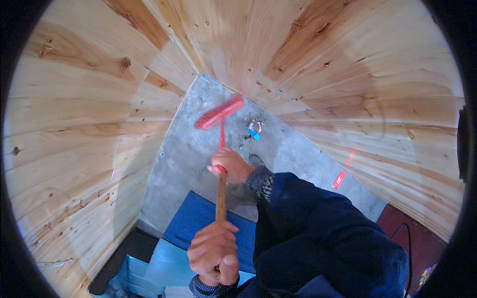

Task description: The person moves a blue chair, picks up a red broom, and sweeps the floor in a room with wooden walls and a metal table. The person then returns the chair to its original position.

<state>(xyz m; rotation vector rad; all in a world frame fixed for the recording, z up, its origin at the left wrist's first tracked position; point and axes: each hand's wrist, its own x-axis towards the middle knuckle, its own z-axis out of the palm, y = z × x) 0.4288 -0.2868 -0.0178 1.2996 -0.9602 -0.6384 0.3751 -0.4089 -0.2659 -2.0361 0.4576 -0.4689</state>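
Observation:
A broom [221, 203] with a wooden handle and a red head lies slantwise across the middle of the view. My left hand [214, 251] is wrapped around the upper end of the handle, low in the picture. Farther down, my right hand [233, 165] grips the broom where the wood meets the red socket. The red broom head [219, 113] is slightly blurred and is over the grey concrete floor [167, 164], close to the corner of two walls. Just right of the head is a small heap of litter [254, 129] with a bright blue piece in it.
Walls of knotty wood boards [85, 93] rise on both sides. A red strip with writing [338, 180] lies by the right wall. Dark blue [186, 219] and light blue [167, 260] flat-surfaced items stand at lower left. A dark red surface [413, 227] and a black cable [410, 253] are at lower right.

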